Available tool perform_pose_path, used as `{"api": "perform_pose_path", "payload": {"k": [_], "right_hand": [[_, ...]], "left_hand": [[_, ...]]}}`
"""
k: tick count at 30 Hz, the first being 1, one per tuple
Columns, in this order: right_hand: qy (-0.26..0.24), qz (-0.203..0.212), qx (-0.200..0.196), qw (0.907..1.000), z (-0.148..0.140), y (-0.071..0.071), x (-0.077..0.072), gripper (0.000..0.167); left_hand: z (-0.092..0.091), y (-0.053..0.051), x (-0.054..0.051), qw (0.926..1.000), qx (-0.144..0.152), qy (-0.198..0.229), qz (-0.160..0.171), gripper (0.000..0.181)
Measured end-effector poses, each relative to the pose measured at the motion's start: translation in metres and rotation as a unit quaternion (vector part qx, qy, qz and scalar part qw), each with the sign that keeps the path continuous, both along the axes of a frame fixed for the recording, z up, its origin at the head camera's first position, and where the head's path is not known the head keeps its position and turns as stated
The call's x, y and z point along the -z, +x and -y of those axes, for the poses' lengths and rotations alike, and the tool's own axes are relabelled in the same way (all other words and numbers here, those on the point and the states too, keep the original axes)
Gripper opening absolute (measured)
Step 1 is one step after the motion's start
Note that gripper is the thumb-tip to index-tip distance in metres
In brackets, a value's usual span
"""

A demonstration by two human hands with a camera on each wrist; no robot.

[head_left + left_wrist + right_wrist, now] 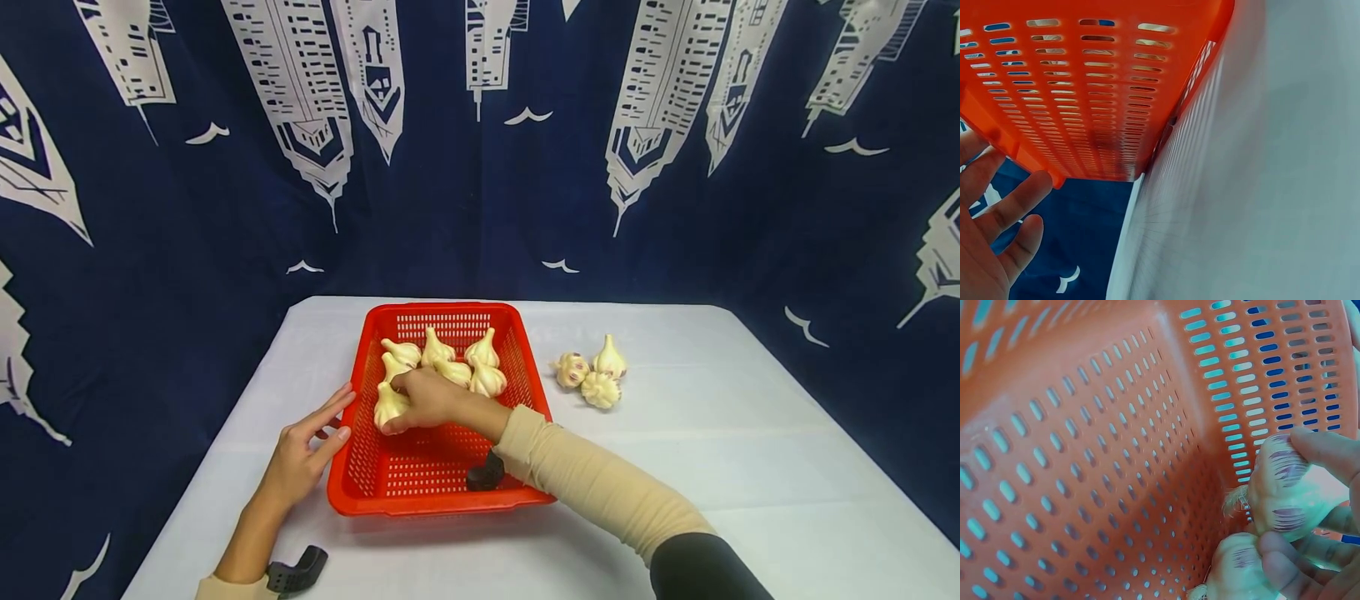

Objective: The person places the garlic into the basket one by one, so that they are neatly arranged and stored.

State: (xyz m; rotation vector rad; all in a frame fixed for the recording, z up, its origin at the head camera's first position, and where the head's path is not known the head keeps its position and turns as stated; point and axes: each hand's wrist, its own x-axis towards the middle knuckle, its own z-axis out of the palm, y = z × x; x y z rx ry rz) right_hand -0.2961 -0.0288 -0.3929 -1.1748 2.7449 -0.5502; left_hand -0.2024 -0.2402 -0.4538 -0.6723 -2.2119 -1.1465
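Note:
A red plastic basket [442, 505] with slotted sides sits on the white-covered table. My right hand [431, 402] reaches inside and holds a garlic bulb [389, 406] near the left wall. In the right wrist view, thumb and fingers pinch that bulb [1282, 487], and a second garlic bulb [1241, 565] lies right beside it under the fingers. Several more garlic bulbs [483, 348] are grouped in the basket's far half. My left hand [296, 458] rests against the basket's left rim with fingers extended; the left wrist view shows its fingers spread by the basket wall [1104, 119].
Three garlic bulbs [601, 389] lie close together on the table [720, 425], right of the basket. A dark blue cloth [450, 217] with white building prints hangs behind the table and along both sides.

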Motion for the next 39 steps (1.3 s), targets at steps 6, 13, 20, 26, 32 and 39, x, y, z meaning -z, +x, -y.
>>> {"api": "perform_pose_path", "payload": {"k": [6,13,20,26,32,39], "right_hand": [[-0.006,-0.005,0.008,0.9999,-0.002,0.002,-0.001,0.054],[-0.012,-0.014,-0.004,0.9998,-0.003,0.003,-0.003,0.048],[-0.023,-0.007,-0.02,0.9995,-0.003,0.003,-0.004,0.045],[-0.023,-0.003,-0.036,0.9991,-0.002,0.003,-0.006,0.044],[-0.016,0.01,-0.038,0.9991,-0.003,0.004,-0.009,0.046],[-0.034,0.035,-0.026,0.9984,-0.007,0.008,-0.026,0.048]], "left_hand": [[-0.003,-0.001,-0.001,1.0,0.003,0.002,-0.003,0.047],[-0.004,0.001,-0.002,1.0,-0.004,0.0,0.003,0.047],[-0.003,0.0,-0.001,1.0,-0.006,-0.002,0.002,0.047],[-0.002,0.0,-0.002,1.0,-0.004,-0.002,-0.001,0.047],[-0.002,0.001,-0.003,1.0,-0.006,-0.005,0.001,0.047],[0.0,-0.001,0.002,0.9997,-0.019,-0.008,0.015,0.047]]}}
